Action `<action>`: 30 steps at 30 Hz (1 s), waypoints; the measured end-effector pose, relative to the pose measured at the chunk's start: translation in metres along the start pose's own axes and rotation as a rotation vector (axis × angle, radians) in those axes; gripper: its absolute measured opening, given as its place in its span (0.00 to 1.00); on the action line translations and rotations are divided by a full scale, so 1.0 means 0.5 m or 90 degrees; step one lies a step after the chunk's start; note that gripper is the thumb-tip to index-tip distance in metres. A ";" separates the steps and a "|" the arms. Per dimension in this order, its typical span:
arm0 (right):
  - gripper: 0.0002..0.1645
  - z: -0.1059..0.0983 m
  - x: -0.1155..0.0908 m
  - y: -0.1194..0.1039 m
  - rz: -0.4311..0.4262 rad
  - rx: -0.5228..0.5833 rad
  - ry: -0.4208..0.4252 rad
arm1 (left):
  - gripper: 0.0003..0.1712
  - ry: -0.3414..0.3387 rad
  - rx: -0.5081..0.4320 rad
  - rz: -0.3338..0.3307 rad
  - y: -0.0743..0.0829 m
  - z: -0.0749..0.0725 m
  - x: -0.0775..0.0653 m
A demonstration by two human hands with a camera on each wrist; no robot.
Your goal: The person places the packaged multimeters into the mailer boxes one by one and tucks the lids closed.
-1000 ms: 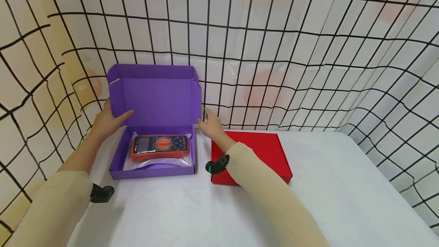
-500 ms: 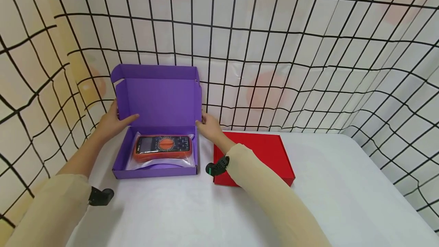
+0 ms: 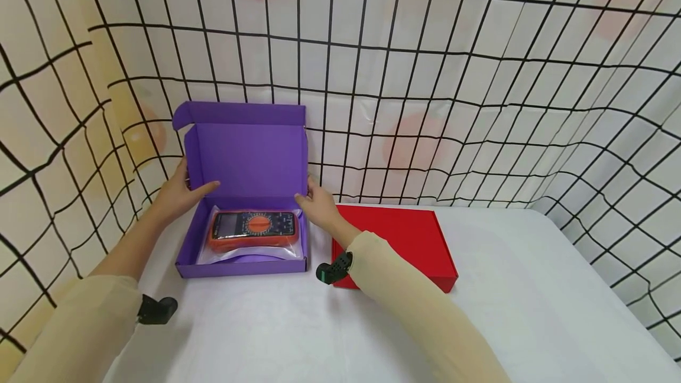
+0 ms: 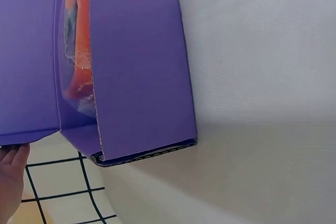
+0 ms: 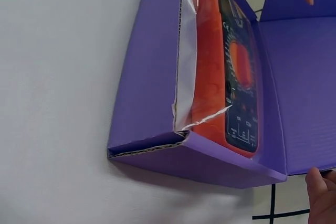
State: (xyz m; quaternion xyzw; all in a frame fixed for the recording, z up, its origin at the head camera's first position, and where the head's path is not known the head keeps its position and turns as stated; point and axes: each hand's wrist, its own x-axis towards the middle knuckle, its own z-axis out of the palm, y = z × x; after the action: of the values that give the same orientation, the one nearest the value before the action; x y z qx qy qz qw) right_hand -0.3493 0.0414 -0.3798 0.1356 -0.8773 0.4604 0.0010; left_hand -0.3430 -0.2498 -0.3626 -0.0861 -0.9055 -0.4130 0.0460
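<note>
A purple cardboard box (image 3: 239,268) stands on the left of the table with its lid (image 3: 252,158) raised upright at the back. In it lies an orange multimeter (image 3: 254,230) with a black face and a round dial, in a clear plastic bag (image 3: 242,253). My left hand (image 3: 178,195) holds the lid's left side low down, thumb across the inside and fingers behind the flap. At the lid's lower right edge, my right hand (image 3: 321,205) grips with the thumb in front; its other fingers are partly hidden behind the cardboard.
A closed red box (image 3: 401,235) sits to the right, partly under my right forearm. The white-covered table (image 3: 255,330) meets a white wall (image 3: 415,75) with black grid lines behind, and similar sides rise left and right.
My right hand has moved left onto the lid's edge. The lid's side flaps have turned inward, most plainly the left one. The multimeter stays in the box; the whole view has shifted slightly.
</note>
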 end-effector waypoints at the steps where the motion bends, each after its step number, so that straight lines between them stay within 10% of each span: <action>1: 0.35 0.001 -0.001 0.001 -0.003 -0.005 -0.001 | 0.55 0.000 -0.004 0.002 -0.001 0.001 -0.001; 23: 0.37 0.016 -0.020 0.011 -0.009 -0.025 -0.055 | 0.54 0.033 -0.024 0.015 -0.006 0.020 -0.023; 30: 0.36 0.013 -0.023 0.014 -0.020 -0.020 -0.051 | 0.35 0.057 -0.034 0.002 -0.002 0.017 -0.035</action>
State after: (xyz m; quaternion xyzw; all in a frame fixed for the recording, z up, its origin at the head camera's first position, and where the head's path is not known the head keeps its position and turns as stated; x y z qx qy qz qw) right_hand -0.3389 0.0428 -0.3905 0.1681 -0.8815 0.4406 -0.0250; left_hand -0.3262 -0.2461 -0.3715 -0.0703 -0.8911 -0.4401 0.0851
